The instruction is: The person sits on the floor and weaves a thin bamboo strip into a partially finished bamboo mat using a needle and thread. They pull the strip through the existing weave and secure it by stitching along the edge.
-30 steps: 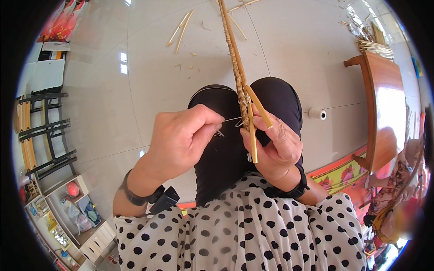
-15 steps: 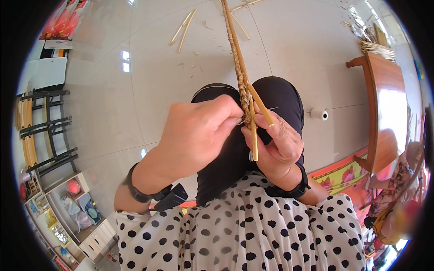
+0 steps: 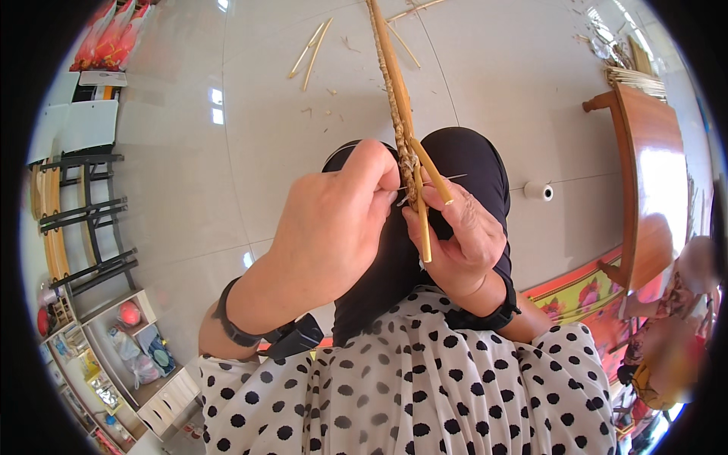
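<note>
A long plaited straw braid with a smooth stalk alongside runs from the far edge down to my lap. My right hand is closed round its near end, thumb and fingers pinching it. Two cut straw stalks stick out there toward me. A thin needle lies crosswise through the braid, its tip showing past the right side. My left hand is closed at the braid's left side, thumb and forefinger pinched at the needle's other end, mostly hidden by the fingers. Whitish thread shows beside the braid.
Loose straw pieces lie on the tiled floor ahead. A white thread spool stands right of my knee. At the right is a wooden table, with a straw bundle beyond it. Shelves and folded black-framed furniture line the left.
The needle's tip now reaches farther out on the braid's right side. My left hand has shifted slightly up and stays close to the braid; the right keeps its grip.
</note>
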Motion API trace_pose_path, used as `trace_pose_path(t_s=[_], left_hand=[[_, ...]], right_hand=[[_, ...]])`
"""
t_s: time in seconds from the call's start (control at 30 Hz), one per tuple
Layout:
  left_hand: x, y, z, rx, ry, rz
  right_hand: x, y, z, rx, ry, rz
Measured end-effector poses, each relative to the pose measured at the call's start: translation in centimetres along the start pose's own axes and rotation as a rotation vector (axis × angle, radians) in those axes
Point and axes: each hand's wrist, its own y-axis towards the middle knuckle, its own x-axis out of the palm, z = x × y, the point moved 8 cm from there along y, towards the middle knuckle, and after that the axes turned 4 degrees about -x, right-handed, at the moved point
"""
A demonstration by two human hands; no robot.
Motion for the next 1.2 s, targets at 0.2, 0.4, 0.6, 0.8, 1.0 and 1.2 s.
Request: trace_pose_path(t_s=[0.2, 0.4, 0.6, 0.8, 1.0, 1.2], left_hand=[[0.6, 1.0, 0.9, 0.015, -0.009, -0.055], [-0.3, 1.0, 1.8, -0.015, 0.069, -0.101], [-3.4, 2.0, 3.5, 0.348, 0.410, 0.057], [-2.1, 2.0, 3.9, 0.436, 0.411, -0.029], [-1.1, 1.3, 3.3, 0.443, 0.336, -0.135], [-0.9, 1.2, 2.6, 0.379, 0.269, -0.098]], right_hand=[[-0.2, 0.8, -0.2, 0.014, -0.023, -0.047], [-0.2, 0.3, -0.4, -0.050, -0.060, 0.004], [-0.2, 0.3, -0.5, -0.061, -0.106, -0.034], [-0.3, 0.3, -0.7, -0.076, -0.106, -0.042], [-0.3, 0.7, -0.9, -0.019, -0.087, -0.131], [-2.2, -0.3, -0.2, 0.064, -0.074, -0.047]])
